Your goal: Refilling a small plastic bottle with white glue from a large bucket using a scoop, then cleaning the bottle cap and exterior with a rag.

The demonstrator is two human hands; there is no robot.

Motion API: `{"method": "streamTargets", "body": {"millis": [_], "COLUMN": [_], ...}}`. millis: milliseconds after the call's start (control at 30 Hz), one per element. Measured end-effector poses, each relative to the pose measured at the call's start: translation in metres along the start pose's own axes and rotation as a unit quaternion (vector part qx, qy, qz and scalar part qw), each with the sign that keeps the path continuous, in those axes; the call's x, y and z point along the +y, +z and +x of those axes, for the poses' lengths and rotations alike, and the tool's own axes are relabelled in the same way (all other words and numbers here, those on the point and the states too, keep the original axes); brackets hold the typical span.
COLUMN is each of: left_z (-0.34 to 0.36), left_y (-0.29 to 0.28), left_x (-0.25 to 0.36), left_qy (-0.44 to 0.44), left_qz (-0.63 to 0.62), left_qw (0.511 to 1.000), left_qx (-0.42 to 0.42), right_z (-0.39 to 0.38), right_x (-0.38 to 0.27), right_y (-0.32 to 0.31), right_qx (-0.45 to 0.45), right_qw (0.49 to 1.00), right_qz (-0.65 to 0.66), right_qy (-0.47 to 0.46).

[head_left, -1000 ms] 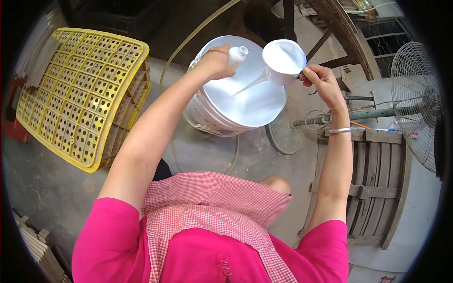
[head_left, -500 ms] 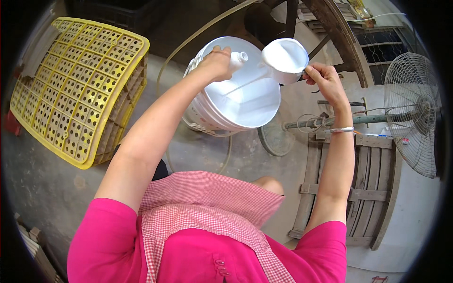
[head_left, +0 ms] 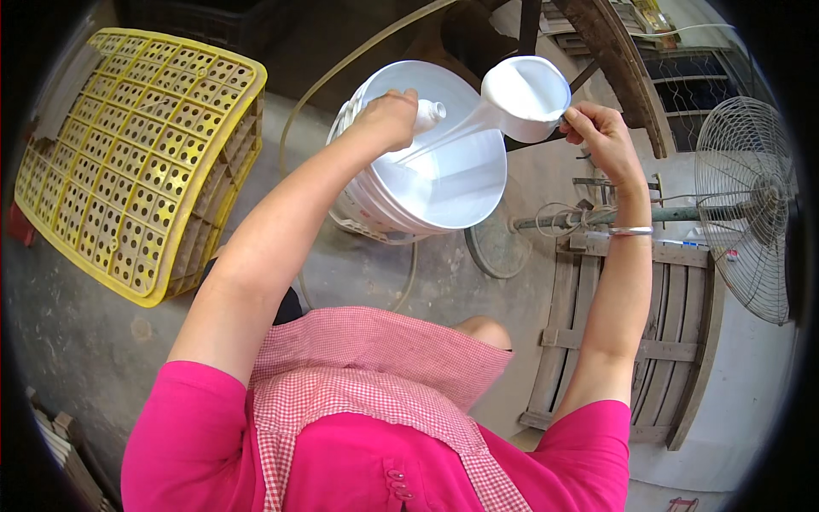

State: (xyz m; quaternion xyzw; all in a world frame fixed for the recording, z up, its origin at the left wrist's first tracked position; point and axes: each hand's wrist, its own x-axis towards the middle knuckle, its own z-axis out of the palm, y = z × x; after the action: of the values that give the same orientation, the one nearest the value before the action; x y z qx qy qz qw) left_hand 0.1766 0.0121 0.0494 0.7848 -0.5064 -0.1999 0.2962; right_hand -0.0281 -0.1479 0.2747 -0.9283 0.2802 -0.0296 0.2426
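My left hand [head_left: 391, 119] is closed round a white bottle-shaped piece [head_left: 429, 115] over a large white bucket [head_left: 465, 192]; its round mouth points to the right, and its lower part is hidden by my fingers. My right hand [head_left: 600, 136] pinches the rim or a small handle of a white cup-like scoop [head_left: 526, 119], which is tilted toward the left above the bucket's right side. From its lip a broad stream of white liquid [head_left: 456, 135] runs down leftward into the bucket, where more white liquid lies. Where the stream passes the bottle-shaped piece, I cannot tell whether they touch.
On the left stands a yellow perforated crate [head_left: 141, 162]. A hose [head_left: 294, 128] curves over the floor behind the bucket. To the right are a wire-guarded fan [head_left: 751, 196], wooden slats [head_left: 640, 341] and a dark, rusty frame [head_left: 618, 64].
My right hand and the scoop have moved slightly up and to the right. The thin pour has become a broader stream. My left hand stays almost in place with the bottle-shaped piece.
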Motion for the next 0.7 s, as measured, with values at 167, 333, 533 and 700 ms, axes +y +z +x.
{"method": "streamTargets", "body": {"millis": [167, 333, 533, 700], "left_z": [-0.003, -0.004, -0.005, -0.005], "left_y": [-0.001, -0.001, 0.0, 0.004], "left_x": [0.002, 0.003, 0.002, 0.001], "left_qy": [0.003, -0.003, 0.006, 0.013], "left_qz": [0.01, 0.011, 0.008, 0.017], "left_qw": [1.0, 1.0, 1.0, 0.999], "left_qx": [0.003, 0.011, 0.024, 0.036], "right_z": [-0.002, -0.001, -0.002, -0.003], "right_x": [-0.008, -0.012, -0.012, -0.009], "right_y": [-0.001, -0.005, -0.008, -0.01], "right_qx": [0.005, 0.004, 0.014, 0.009], "right_qw": [1.0, 1.0, 1.0, 1.0], "right_qz": [-0.006, -0.006, -0.016, -0.008], "right_qy": [-0.001, -0.001, -0.012, -0.021]}}
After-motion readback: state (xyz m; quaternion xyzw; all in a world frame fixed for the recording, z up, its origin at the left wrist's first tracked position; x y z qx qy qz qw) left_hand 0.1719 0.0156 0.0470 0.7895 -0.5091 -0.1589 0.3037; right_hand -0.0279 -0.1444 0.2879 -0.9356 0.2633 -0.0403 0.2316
